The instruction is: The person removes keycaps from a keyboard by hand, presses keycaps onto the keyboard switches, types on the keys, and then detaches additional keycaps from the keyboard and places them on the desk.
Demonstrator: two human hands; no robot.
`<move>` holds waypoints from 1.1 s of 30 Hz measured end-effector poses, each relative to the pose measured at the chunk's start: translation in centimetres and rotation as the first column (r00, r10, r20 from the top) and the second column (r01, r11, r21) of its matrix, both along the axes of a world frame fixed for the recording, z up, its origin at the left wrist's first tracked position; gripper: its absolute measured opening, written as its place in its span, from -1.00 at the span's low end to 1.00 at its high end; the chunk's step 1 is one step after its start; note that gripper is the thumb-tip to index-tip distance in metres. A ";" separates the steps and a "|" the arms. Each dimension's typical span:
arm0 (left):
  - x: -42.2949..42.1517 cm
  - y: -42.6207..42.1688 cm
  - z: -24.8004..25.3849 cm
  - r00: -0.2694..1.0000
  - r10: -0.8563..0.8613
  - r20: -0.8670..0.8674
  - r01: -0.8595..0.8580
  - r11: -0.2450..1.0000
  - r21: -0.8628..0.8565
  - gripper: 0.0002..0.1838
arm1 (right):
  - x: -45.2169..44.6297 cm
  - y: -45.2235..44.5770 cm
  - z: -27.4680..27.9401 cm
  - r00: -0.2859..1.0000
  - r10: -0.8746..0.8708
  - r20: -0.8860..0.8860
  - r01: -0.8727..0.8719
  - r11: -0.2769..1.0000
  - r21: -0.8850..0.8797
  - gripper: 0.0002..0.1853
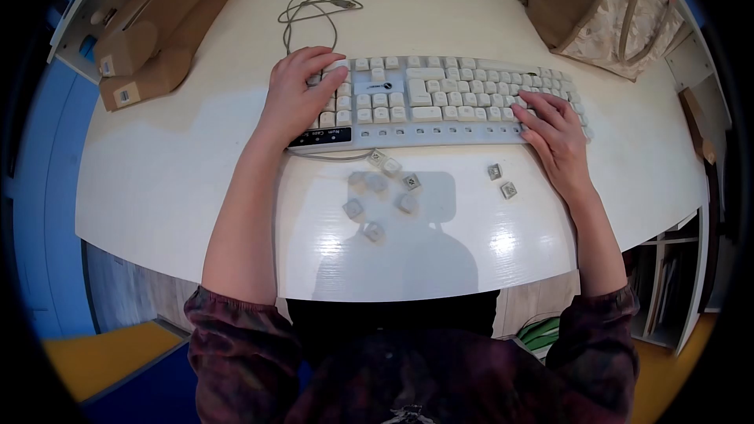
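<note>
A white keyboard (428, 114) lies across the table, its lettering upside down to me. Along its near edge runs a row of sockets without keycaps. My left hand (302, 94) grips the left end, thumb over the keys and fingers bent toward the far edge. At the other end, my right hand (556, 137) rests with index and middle fingertips on keys and the thumb apart, by the near edge. Several loose keycaps (354, 209) are scattered in front of the keyboard. Two more keycaps (509, 190) sit near my right wrist.
A grey cable (310, 6) lies coiled behind the keyboard. Brown cardboard pieces (161, 47) stand at the back left. A brown and patterned bag (624, 20) sits at the back right. The white table (157, 188) has a curved near edge, with open shelves (667, 290) below right.
</note>
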State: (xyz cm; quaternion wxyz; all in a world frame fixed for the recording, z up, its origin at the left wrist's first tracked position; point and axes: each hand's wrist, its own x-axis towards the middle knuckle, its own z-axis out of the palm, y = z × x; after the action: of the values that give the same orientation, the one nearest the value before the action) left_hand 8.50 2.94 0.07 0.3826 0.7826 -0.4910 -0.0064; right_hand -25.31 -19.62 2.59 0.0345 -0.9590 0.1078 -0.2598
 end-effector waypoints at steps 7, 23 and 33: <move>-0.3 0.1 0.0 0.999 0.015 -0.050 -0.016 1.000 -0.015 -0.58 | -0.4 -1.0 0.3 0.999 0.049 -0.013 -0.047 0.990 0.135 -0.62; -0.2 0.0 0.0 0.999 0.009 -0.043 -0.010 1.000 -0.026 -0.59 | -0.5 -2.1 0.4 0.994 0.093 -0.058 -0.086 0.989 0.121 -0.59; -0.9 0.1 0.6 0.995 0.039 -0.093 -0.040 0.999 -0.009 -0.60 | -0.3 -1.0 0.2 0.999 0.041 0.004 -0.041 0.995 0.093 -0.68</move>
State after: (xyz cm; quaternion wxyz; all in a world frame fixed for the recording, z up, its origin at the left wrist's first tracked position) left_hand 7.63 3.02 0.64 0.4093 0.7889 -0.4572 -0.0327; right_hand -25.65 -20.62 2.74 0.0844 -0.9581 0.1001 -0.2549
